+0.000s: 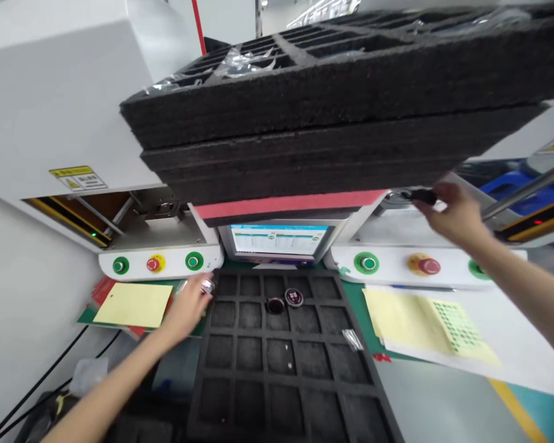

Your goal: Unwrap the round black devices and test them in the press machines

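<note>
Mid pick-and-load: left hand [188, 306] pinching small shiny round part [207, 286] at black foam grid tray's [212, 369] far-left corner; right hand [452, 212] gripping black knob [422, 196]. Next, likely careful seating.

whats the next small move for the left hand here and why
Probably set the small shiny part into a top-left cell of the foam tray. The left hand holds it right at that corner, and most cells look empty. The right hand is busy on a dark part at the machine.
</note>
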`<action>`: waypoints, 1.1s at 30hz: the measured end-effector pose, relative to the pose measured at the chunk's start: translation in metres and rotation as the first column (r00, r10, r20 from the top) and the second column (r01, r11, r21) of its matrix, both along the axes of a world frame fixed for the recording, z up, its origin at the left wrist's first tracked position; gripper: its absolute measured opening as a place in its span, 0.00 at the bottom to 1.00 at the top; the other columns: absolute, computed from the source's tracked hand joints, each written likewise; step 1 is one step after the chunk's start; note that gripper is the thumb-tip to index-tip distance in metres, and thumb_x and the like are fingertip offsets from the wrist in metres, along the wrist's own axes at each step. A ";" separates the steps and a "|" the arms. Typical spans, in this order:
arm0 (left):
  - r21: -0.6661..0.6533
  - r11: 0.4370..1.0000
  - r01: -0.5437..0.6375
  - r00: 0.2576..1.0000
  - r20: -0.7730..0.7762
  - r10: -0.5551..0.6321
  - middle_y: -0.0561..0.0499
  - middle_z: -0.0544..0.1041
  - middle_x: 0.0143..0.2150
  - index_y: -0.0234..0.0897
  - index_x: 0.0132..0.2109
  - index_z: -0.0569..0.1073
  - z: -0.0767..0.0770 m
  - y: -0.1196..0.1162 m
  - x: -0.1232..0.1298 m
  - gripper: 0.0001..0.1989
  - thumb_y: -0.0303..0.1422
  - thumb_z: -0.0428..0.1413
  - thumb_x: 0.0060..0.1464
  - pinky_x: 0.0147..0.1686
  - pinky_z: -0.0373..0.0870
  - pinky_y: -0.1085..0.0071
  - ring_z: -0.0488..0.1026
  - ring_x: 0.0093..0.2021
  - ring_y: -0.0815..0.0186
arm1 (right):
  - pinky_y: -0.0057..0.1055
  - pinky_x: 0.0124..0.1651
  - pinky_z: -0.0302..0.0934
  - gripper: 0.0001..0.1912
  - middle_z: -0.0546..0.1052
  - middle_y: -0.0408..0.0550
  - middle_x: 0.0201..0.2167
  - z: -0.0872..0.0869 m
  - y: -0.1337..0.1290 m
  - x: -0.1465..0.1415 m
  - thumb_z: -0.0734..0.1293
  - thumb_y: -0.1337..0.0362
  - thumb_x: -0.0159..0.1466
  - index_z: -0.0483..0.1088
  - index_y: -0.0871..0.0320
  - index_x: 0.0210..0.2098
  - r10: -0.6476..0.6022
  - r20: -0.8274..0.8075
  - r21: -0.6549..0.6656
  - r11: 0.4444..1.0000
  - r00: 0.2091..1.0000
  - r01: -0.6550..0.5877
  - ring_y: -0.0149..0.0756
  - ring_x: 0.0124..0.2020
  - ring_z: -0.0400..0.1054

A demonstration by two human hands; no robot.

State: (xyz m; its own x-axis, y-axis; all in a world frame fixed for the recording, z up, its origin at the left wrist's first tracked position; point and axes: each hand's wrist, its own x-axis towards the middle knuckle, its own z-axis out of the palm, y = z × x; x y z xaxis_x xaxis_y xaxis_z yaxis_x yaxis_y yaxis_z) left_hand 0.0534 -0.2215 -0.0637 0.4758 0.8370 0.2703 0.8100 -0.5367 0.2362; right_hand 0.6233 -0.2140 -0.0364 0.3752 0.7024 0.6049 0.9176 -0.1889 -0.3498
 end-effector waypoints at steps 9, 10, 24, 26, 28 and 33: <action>-0.334 0.814 0.476 0.847 -0.075 -0.526 0.44 0.74 0.53 0.38 0.54 0.71 0.000 -0.076 0.079 0.27 0.24 0.64 0.46 0.57 0.70 0.59 0.72 0.56 0.56 | 0.45 0.61 0.64 0.16 0.77 0.48 0.47 -0.083 -0.155 -0.211 0.69 0.61 0.61 0.69 0.50 0.50 0.755 -0.258 -0.247 0.551 0.602 -0.797 0.43 0.53 0.71; -0.326 0.832 0.450 0.862 -0.086 -0.500 0.44 0.73 0.55 0.38 0.55 0.69 0.004 -0.072 0.084 0.29 0.26 0.65 0.45 0.58 0.70 0.61 0.71 0.56 0.56 | 0.44 0.60 0.66 0.17 0.77 0.48 0.47 -0.085 -0.157 -0.218 0.69 0.61 0.61 0.69 0.50 0.50 0.766 -0.286 -0.253 0.519 0.576 -0.816 0.43 0.52 0.72; -0.123 0.977 0.173 0.932 -0.300 -0.202 0.47 0.75 0.45 0.32 0.46 0.73 -0.018 -0.062 0.158 0.07 0.28 0.55 0.62 0.41 0.76 0.64 0.74 0.45 0.63 | 0.45 0.52 0.67 0.18 0.73 0.52 0.50 -0.090 -0.073 -0.233 0.66 0.57 0.68 0.68 0.60 0.53 0.607 -0.395 -0.336 0.603 0.690 -0.723 0.41 0.49 0.70; -0.133 0.973 0.188 0.934 -0.283 -0.219 0.46 0.75 0.44 0.31 0.46 0.73 -0.018 -0.062 0.156 0.07 0.28 0.56 0.60 0.40 0.76 0.65 0.74 0.44 0.62 | 0.45 0.52 0.67 0.17 0.73 0.52 0.50 -0.091 -0.073 -0.235 0.66 0.57 0.68 0.69 0.60 0.52 0.600 -0.406 -0.337 0.602 0.689 -0.723 0.41 0.49 0.71; -0.153 0.966 0.206 0.940 -0.245 -0.239 0.45 0.76 0.42 0.32 0.43 0.74 -0.016 -0.061 0.152 0.08 0.28 0.59 0.56 0.38 0.76 0.66 0.75 0.44 0.60 | 0.45 0.52 0.67 0.17 0.74 0.52 0.48 -0.094 -0.072 -0.235 0.66 0.56 0.68 0.69 0.60 0.51 0.586 -0.423 -0.343 0.602 0.691 -0.721 0.40 0.48 0.71; -0.142 0.981 0.135 0.987 -0.068 -0.146 0.44 0.78 0.46 0.35 0.50 0.75 0.006 -0.042 0.104 0.20 0.33 0.63 0.49 0.48 0.74 0.69 0.75 0.47 0.61 | 0.45 0.49 0.69 0.19 0.78 0.51 0.44 -0.104 -0.071 -0.228 0.69 0.54 0.62 0.70 0.57 0.49 0.527 -0.467 -0.355 0.624 0.710 -0.696 0.44 0.45 0.74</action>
